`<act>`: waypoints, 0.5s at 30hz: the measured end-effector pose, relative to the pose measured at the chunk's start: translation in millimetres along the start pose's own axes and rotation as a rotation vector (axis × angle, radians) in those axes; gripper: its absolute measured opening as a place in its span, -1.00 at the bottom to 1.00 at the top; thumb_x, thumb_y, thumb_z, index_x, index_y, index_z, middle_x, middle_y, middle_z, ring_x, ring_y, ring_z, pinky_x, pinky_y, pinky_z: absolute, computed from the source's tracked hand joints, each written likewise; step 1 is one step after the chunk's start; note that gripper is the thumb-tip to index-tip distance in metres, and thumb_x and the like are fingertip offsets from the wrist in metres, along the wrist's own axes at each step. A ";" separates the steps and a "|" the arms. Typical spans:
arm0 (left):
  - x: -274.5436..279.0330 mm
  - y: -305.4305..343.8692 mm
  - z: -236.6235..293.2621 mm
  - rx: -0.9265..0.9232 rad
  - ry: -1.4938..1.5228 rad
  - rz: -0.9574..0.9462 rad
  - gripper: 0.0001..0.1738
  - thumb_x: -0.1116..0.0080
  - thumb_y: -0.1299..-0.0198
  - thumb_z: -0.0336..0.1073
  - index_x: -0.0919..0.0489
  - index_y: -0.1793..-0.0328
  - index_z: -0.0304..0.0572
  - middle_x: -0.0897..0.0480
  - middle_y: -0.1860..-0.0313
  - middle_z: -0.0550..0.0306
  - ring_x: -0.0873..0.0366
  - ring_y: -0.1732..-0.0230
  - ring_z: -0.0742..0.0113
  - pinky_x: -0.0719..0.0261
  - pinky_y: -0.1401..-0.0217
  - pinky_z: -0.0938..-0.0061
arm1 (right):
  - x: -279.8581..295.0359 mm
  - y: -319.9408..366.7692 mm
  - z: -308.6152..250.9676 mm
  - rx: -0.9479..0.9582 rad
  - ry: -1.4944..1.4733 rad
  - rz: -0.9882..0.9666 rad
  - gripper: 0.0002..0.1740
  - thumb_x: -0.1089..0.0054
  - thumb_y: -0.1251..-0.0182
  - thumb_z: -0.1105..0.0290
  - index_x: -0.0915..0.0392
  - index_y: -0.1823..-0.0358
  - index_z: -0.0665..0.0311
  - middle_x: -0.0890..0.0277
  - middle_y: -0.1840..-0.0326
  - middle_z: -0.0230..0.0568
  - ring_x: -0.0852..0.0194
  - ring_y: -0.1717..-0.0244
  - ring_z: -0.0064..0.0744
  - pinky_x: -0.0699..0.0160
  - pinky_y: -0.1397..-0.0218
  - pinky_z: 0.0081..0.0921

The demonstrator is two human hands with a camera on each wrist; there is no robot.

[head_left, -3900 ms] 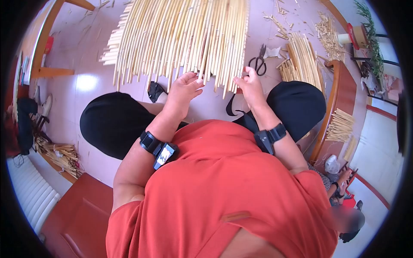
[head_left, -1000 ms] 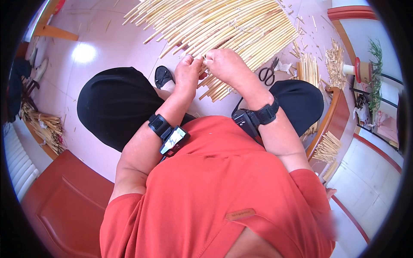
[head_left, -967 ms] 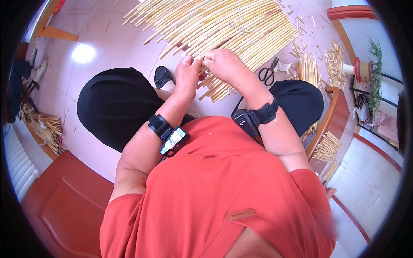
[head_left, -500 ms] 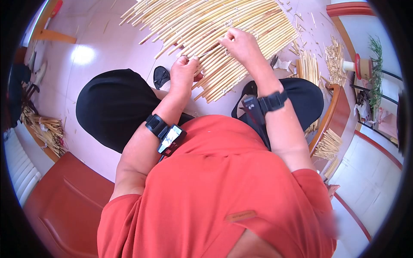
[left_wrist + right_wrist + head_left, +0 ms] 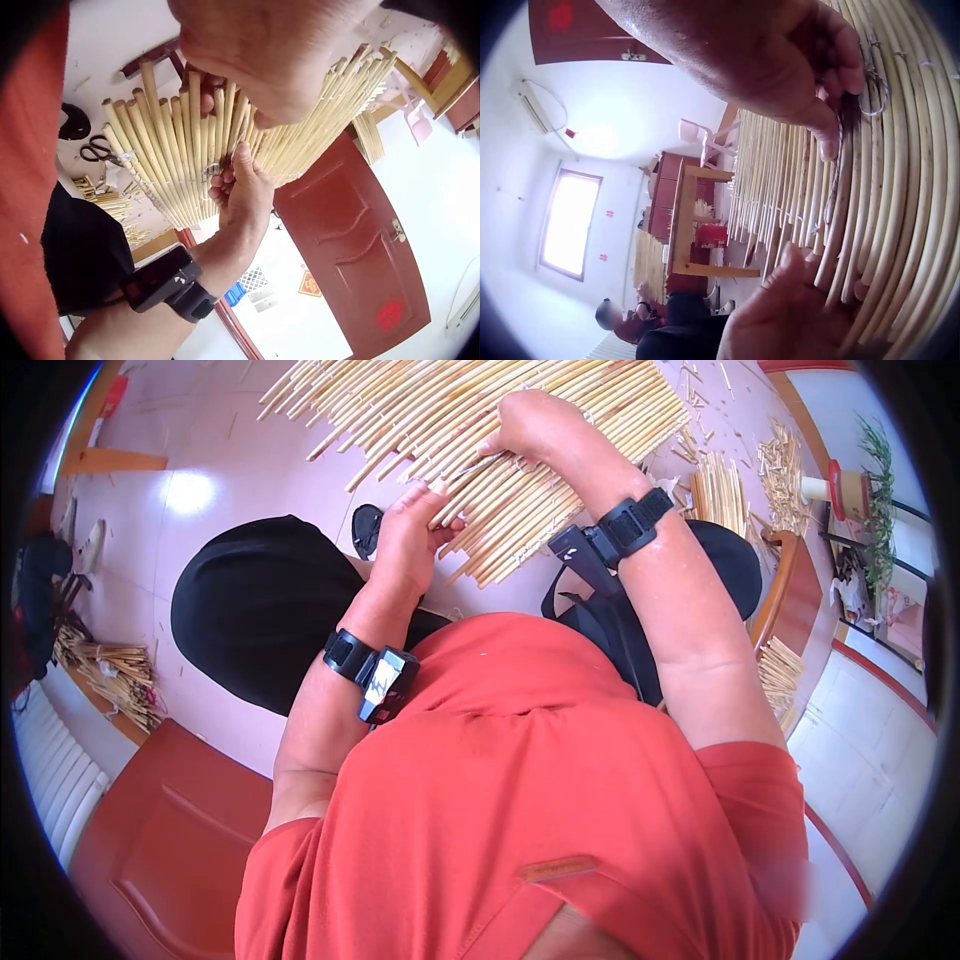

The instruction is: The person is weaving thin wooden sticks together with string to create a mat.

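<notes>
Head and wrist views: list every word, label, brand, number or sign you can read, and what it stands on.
None readable.
Shirt patch: blurred.
Red door sign: blurred.
Red-and-gold wall sign: too small.
Wrist device mark: too small.
Red signs near window: too small.

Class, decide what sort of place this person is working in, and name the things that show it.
Probably a room in a home used for handcraft: a dark red panelled door and a white ribbed radiator look domestic, while the straw-coloured mat of slender stalks suggests craft work.
</notes>
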State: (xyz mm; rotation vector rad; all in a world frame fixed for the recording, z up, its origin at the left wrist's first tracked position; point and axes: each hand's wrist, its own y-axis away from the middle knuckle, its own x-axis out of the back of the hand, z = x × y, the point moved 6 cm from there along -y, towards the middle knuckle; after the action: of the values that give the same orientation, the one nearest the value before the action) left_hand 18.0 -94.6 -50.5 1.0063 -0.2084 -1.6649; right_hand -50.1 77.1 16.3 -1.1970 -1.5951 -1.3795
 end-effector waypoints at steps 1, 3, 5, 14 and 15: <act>-0.8 -0.7 -3.6 0.004 -0.038 -0.057 -0.77 -0.01 -0.28 -0.31 -0.47 0.01 -0.29 -0.56 0.22 0.18 -0.48 0.33 0.48 -0.54 0.23 0.55 | -0.3 -0.2 1.6 -0.013 -0.039 -0.029 -0.55 -0.31 -0.03 0.02 -0.64 0.43 0.35 -0.53 0.67 -0.15 -0.56 0.60 -0.27 -0.52 0.43 -0.33; 1.1 -2.8 -10.8 0.001 -0.128 -0.085 -0.75 0.02 -0.32 -0.36 -0.46 -0.06 -0.32 -0.55 0.21 0.21 -0.48 0.28 0.54 -0.52 0.14 0.63 | -2.3 0.8 4.6 -0.026 -0.081 -0.029 -0.58 -0.32 -0.02 0.03 -0.63 0.45 0.32 -0.55 0.65 -0.19 -0.54 0.61 -0.33 -0.50 0.46 -0.38; 4.9 -7.0 -14.7 -0.028 -0.188 -0.062 -0.77 0.00 -0.32 -0.36 -0.48 -0.03 -0.31 -0.55 0.23 0.22 -0.48 0.29 0.54 -0.52 0.15 0.64 | -5.4 -1.2 6.0 -0.022 -0.085 -0.031 -0.58 -0.31 -0.03 0.02 -0.63 0.45 0.31 -0.55 0.65 -0.19 -0.55 0.61 -0.31 -0.50 0.45 -0.36; 3.7 -2.9 -7.0 -0.070 -0.213 0.132 -0.89 -0.03 -0.28 -0.39 -0.52 0.26 -0.29 -0.54 0.43 0.24 -0.44 0.54 0.52 -0.48 0.45 0.67 | -12.5 28.1 11.9 0.059 -0.217 0.062 -0.52 -0.21 -0.10 0.00 -0.50 0.63 0.32 -0.40 0.70 -0.10 -0.35 0.67 -0.29 -0.36 0.49 -0.33; 4.2 -3.3 -8.0 -0.070 -0.220 0.141 -0.89 -0.03 -0.28 -0.39 -0.53 0.26 -0.28 -0.54 0.43 0.25 -0.44 0.54 0.53 -0.48 0.46 0.68 | -13.7 37.0 10.5 0.052 -0.286 0.016 -0.53 -0.21 -0.11 0.03 -0.46 0.66 0.32 -0.34 0.74 -0.16 -0.27 0.68 -0.36 -0.32 0.52 -0.37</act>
State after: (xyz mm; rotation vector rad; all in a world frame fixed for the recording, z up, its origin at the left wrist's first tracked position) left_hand 21.2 -94.2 -59.6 0.7385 -0.3567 -1.6404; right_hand -10.1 84.9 14.0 -1.4224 -1.7998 -1.1891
